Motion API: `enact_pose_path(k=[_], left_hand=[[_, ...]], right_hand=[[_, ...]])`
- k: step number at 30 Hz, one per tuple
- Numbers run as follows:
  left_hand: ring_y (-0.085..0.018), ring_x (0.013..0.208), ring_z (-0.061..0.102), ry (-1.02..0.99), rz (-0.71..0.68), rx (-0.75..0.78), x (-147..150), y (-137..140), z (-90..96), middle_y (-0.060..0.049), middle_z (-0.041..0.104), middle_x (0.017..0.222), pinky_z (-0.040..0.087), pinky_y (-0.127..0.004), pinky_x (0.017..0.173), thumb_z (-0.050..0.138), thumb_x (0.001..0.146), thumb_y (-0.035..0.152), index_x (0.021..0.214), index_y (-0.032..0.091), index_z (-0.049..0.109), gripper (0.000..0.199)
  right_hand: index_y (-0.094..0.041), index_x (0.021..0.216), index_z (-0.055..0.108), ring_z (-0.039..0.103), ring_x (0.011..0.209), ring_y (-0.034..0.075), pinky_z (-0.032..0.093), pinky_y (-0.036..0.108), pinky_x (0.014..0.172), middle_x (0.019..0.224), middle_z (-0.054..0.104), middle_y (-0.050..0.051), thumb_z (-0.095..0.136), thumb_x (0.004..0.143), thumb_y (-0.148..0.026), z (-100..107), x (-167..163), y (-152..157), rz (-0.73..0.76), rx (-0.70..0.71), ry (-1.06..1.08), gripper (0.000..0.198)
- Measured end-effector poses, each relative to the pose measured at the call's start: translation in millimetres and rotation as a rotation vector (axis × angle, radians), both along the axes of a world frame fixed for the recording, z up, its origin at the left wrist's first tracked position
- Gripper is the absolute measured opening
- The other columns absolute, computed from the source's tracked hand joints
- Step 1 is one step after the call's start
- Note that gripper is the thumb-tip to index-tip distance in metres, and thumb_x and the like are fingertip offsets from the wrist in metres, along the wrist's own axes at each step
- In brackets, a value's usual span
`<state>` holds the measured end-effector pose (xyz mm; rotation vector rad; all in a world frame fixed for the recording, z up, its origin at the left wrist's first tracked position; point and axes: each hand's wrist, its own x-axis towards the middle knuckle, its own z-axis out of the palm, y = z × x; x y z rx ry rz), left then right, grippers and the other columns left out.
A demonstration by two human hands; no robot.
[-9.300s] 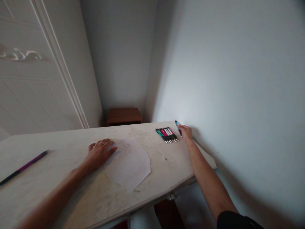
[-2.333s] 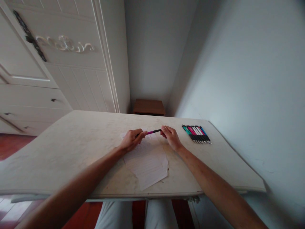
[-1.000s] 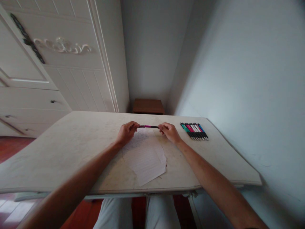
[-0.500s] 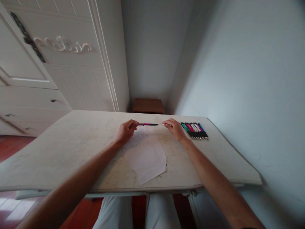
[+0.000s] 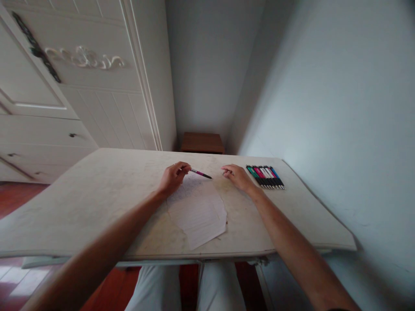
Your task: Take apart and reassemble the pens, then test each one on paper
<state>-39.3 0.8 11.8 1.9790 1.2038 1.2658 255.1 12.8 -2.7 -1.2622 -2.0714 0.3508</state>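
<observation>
My left hand (image 5: 175,176) pinches a purple pen (image 5: 201,173) by its back end. The pen's black front part slants down to the right, above the top of a torn sheet of lined paper (image 5: 201,216). My right hand (image 5: 237,176) is closed a little to the right of the pen's point, apart from it. Between its fingertips is a small silvery pen tip (image 5: 223,173), mostly hidden by the fingers. Right of that hand lies a row of several pens (image 5: 266,177) with green, pink, white and blue barrels, black grips and silvery tips.
The paper lies on a white, stained table (image 5: 106,203). A white cabinet (image 5: 97,108) stands beyond it at the left, and a pale wall (image 5: 324,121) runs along the right. Behind the far edge is a brown wooden box-like piece (image 5: 202,141).
The purple pen has tilted from level, its point now lower and nearer the paper. My right hand's fingers have curled in, covering more of the small silvery piece.
</observation>
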Motion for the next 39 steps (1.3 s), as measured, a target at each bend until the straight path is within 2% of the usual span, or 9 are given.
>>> enact_pose_path(k=[5, 8, 12, 16, 21, 26, 30, 39], left_hand=[[-0.007, 0.043, 0.049, -0.023, 0.016, -0.005, 0.2, 0.3, -0.1, -0.001, 0.065, 0.071, 0.041, -0.019, 0.044, 0.054, 0.087, 0.042, 0.090, 0.015, 0.065, 0.029], [-0.007, 0.042, 0.050, -0.045, 0.007, -0.013, 0.9, -0.1, 0.5, -0.001, 0.066, 0.072, 0.041, -0.019, 0.043, 0.056, 0.086, 0.042, 0.092, 0.015, 0.065, 0.029], [-0.008, 0.041, 0.051, -0.039, -0.027, -0.017, 2.2, -0.7, 0.1, 0.001, 0.063, 0.061, 0.041, -0.019, 0.043, 0.058, 0.085, 0.039, 0.094, 0.016, 0.067, 0.027], [-0.008, 0.043, 0.054, -0.065, -0.060, -0.030, 3.2, 1.0, -3.5, -0.002, 0.068, 0.069, 0.042, -0.019, 0.043, 0.059, 0.084, 0.037, 0.095, 0.015, 0.068, 0.026], [-0.009, 0.044, 0.056, -0.150, -0.090, -0.062, 5.8, 0.4, -2.6, -0.005, 0.072, 0.077, 0.045, -0.021, 0.044, 0.061, 0.082, 0.033, 0.094, 0.014, 0.069, 0.024], [-0.009, 0.042, 0.055, -0.220, -0.071, -0.086, 8.3, -1.0, 2.3, -0.005, 0.070, 0.067, 0.042, -0.020, 0.040, 0.064, 0.079, 0.027, 0.092, 0.012, 0.069, 0.021], [-0.009, 0.042, 0.056, -0.226, -0.077, -0.093, 8.9, -2.3, 4.5, -0.004, 0.069, 0.064, 0.041, -0.019, 0.039, 0.065, 0.078, 0.027, 0.091, 0.011, 0.070, 0.021], [-0.009, 0.045, 0.057, -0.252, -0.121, -0.055, 11.6, -9.3, 6.6, -0.008, 0.073, 0.086, 0.047, -0.022, 0.043, 0.066, 0.079, 0.032, 0.092, 0.014, 0.072, 0.024]], right_hand=[[-0.018, 0.102, 0.069, 0.063, 0.082, 0.018, 0.048, 0.032, 0.081, 0.092, 0.068, 0.007, 0.056, 0.087, -0.024, 5.6, -0.8, -0.5, -0.042, 0.057, 0.080, 0.021], [-0.017, 0.098, 0.069, 0.062, 0.083, 0.018, 0.048, 0.030, 0.077, 0.097, 0.068, 0.009, 0.055, 0.089, -0.038, 12.1, -6.9, -4.1, -0.071, 0.108, 0.172, 0.026], [-0.017, 0.089, 0.068, 0.061, 0.081, 0.017, 0.045, 0.026, 0.069, 0.090, 0.067, 0.007, 0.049, 0.092, -0.047, 19.3, -17.3, -12.6, -0.010, 0.074, 0.231, 0.035], [-0.017, 0.087, 0.067, 0.060, 0.081, 0.017, 0.044, 0.027, 0.069, 0.086, 0.067, 0.007, 0.046, 0.093, -0.050, 19.2, -24.2, -18.8, 0.067, 0.015, 0.208, 0.040], [-0.017, 0.094, 0.069, 0.060, 0.081, 0.017, 0.044, 0.027, 0.067, 0.091, 0.068, 0.008, 0.046, 0.093, -0.053, 18.3, -29.4, -22.2, 0.142, -0.028, 0.167, 0.043], [-0.015, 0.089, 0.069, 0.061, 0.080, 0.018, 0.045, 0.028, 0.070, 0.088, 0.068, 0.009, 0.046, 0.091, -0.058, 18.9, -29.9, -22.9, 0.170, -0.066, 0.189, 0.050], [-0.014, 0.081, 0.069, 0.061, 0.073, 0.018, 0.044, 0.028, 0.067, 0.077, 0.067, 0.007, 0.045, 0.090, -0.060, 16.4, -30.7, -23.3, 0.188, -0.138, 0.174, 0.052], [-0.016, 0.083, 0.069, 0.062, 0.073, 0.017, 0.045, 0.027, 0.068, 0.079, 0.068, 0.006, 0.042, 0.093, -0.055, 13.4, -34.1, -24.1, 0.227, -0.179, 0.142, 0.049]])
